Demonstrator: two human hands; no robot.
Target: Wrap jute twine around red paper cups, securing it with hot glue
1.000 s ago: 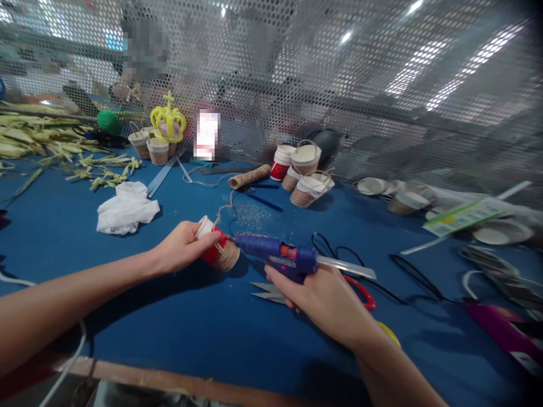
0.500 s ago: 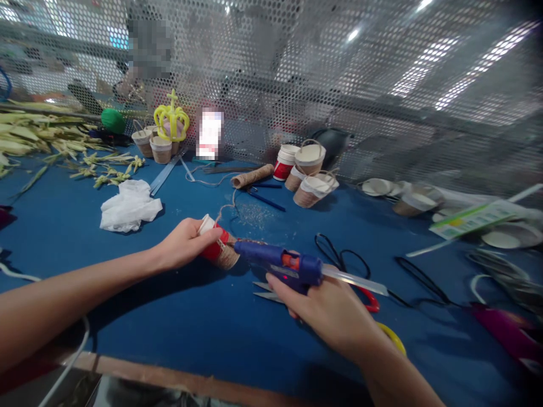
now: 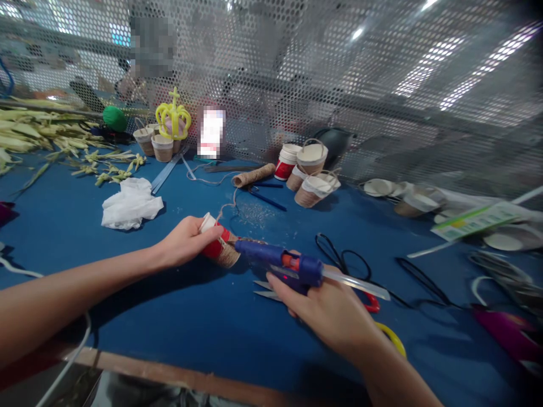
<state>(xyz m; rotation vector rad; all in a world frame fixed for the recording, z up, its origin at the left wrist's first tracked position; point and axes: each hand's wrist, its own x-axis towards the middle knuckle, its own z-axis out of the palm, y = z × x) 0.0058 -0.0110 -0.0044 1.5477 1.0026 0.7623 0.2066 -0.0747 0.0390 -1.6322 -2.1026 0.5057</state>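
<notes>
My left hand [image 3: 186, 240] is closed around a red-and-white paper cup [image 3: 214, 240], tilted on its side, its lower part wrapped in twine. My right hand [image 3: 318, 305] grips a blue hot glue gun [image 3: 280, 263], a clear glue stick poking out of its back end. The gun's nozzle meets the twine-wrapped part of the cup; whether it touches is hard to make out. A strand of twine [image 3: 232, 206] runs from the cup up to a twine roll [image 3: 253, 176]. Scissors [image 3: 266, 291] lie partly hidden beneath my right hand.
Twine-covered cups with handles [image 3: 311, 189] stand at the back, beside stacked red cups [image 3: 287, 161]. A crumpled white cloth [image 3: 130, 204] lies left. Blue pens [image 3: 268, 199], a black cord [image 3: 345, 263] and a yellow tape ring [image 3: 391, 339] are around. Perforated metal screen [image 3: 254, 73] behind.
The view has shifted very slightly. Both hands keep their hold, with the glue gun's nozzle still at the cup's twine.
</notes>
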